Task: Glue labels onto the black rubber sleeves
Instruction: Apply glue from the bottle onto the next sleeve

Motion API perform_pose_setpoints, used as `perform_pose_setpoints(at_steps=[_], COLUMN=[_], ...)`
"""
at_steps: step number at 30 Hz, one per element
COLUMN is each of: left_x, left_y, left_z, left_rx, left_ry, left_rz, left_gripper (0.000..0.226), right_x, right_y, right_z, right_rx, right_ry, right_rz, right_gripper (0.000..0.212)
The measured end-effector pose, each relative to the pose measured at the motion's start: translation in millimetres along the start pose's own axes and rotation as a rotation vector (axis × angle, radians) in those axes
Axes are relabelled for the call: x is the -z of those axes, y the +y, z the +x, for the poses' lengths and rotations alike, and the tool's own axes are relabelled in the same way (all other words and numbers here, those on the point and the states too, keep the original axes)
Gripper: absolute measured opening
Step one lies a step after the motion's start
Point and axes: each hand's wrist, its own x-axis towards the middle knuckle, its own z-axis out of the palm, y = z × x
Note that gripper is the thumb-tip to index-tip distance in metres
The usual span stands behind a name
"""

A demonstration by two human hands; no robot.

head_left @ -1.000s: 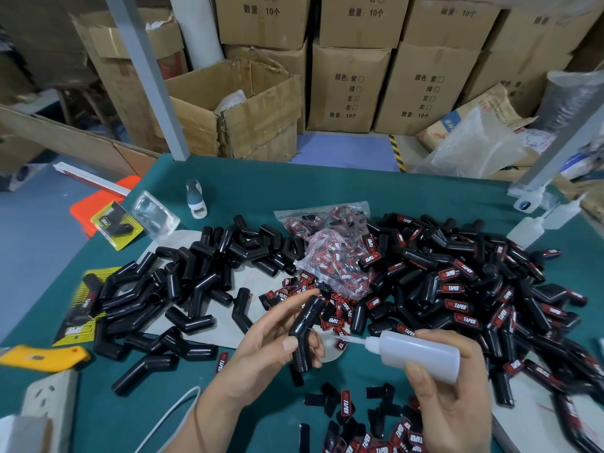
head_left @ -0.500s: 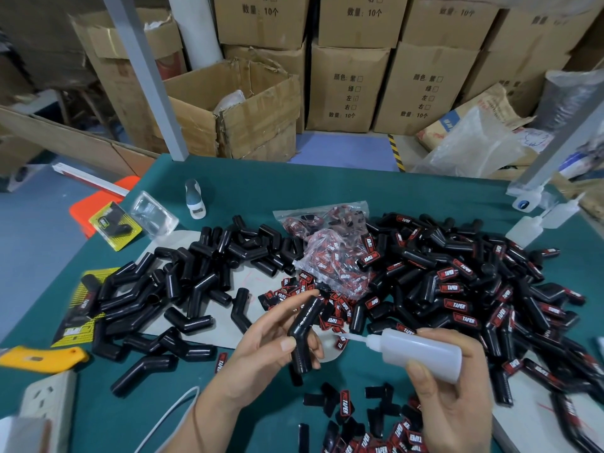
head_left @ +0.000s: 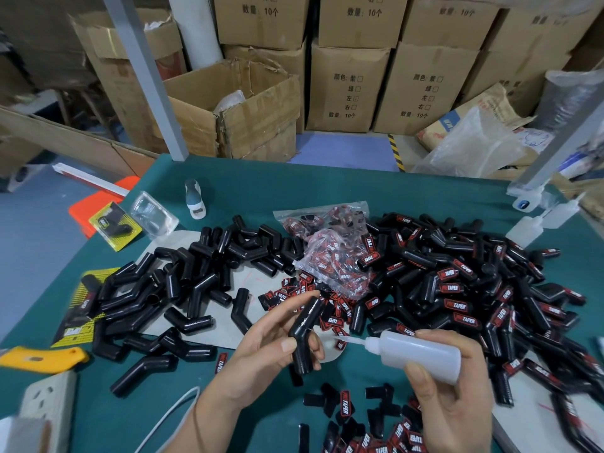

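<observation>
two hands work: left hand [head_left: 261, 348] grips a bent black rubber sleeve [head_left: 305, 335]; right hand [head_left: 454, 397] clasps a translucent plastic glue bottle [head_left: 421, 356].

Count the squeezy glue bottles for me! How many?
3 plainly show. One glue bottle is gripped in the right hand. Two more, a near bottle and a far bottle, lie at the table's far right edge. Others may be hidden.

One head-worn camera looks forward and down, close over the green table [head_left: 327, 191]
</observation>
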Motion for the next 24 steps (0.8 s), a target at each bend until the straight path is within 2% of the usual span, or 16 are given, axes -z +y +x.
perform_pose_setpoints(at_steps=[8,14,21,24], left_x=[-2.6,-0.4,0.2,-1.5], left_y=[1.4,-0.7,-0.1,1.2], left_z=[0.2,-0.3,1.0,1.0], left_rx=[-0.003,-0.012,-0.018,-0.019], left_ry=[0.008,-0.011,-0.015,-0.021], left_rz=[-0.007,0.005,0.025,0.029], left_gripper=[0.072,0.066,0.067,0.066], right_x=[1.4,2.8,2.3,1.0], right_y=[0.2,4.7,4.8,1.9], right_z=[0.2,-0.6,-0.1,0.4], right_rx=[0.001,0.033,0.040,0.043], right_ry=[0.004,0.011,0.015,0.014], right_rz=[-0.004,-0.013,-0.028,-0.017], right_gripper=[0.033,0.047,0.046,0.039])
